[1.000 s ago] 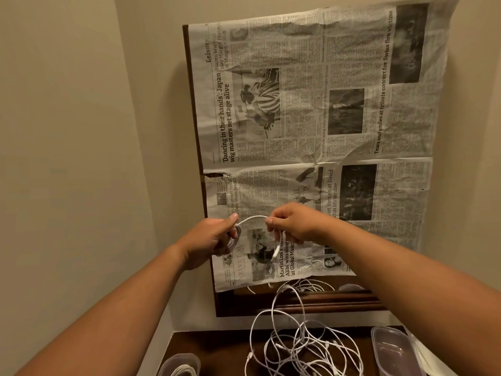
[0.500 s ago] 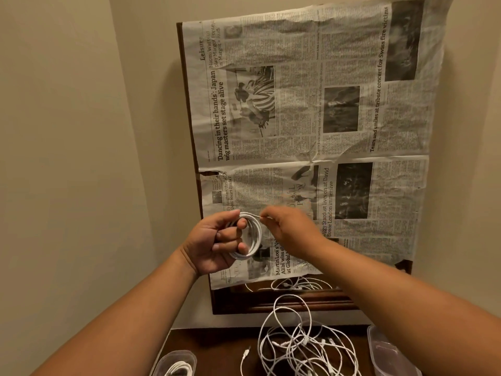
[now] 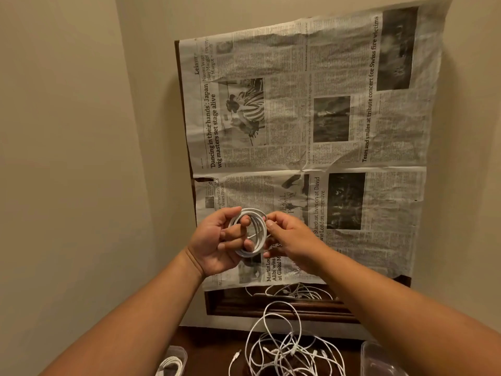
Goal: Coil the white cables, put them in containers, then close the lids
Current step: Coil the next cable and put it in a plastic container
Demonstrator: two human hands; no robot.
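**Hold state.** The left hand point(image 3: 217, 241) has its fingers curled through the coil point(image 3: 253, 211) with the thumb on the upper arc, so the turns hang on those fingers. The right hand point(image 3: 291, 237) pinches a strand at the right side of the same coil between thumb and forefinger. The coil is held in the air above the dark wooden top point(image 3: 206, 346).

**Hazards (judged).**
1. Springback. The turns sit side by side, not bound. If either hold slackens before the coil is seated in a container, the turns will probably open.
2. Slip-off. An outer turn may slide off the left fingers during transfer.
3. Snagging. The loose cables point(image 3: 287, 351) lie directly below. A descent through them may hook a loop and drag the heap.
4. Lid fit. A coil that relaxes wider than its container may keep the lid from seating.

**Surroundings.**
- Near left edge of the top: a clear container point(image 3: 179, 350) holding a coiled white cable. Whether a lid is on it cannot be told.
- Near right edge: a second clear container point(image 3: 379, 356), contents not discernible.
- Between the two containers: the loose cables, which obstruct the middle of the top. The forearms hide much of the near edge.
- Against the wall: a dark wooden frame point(image 3: 271, 305) covered by a newspaper point(image 3: 298, 118). The exposed lower strip reflects cables.
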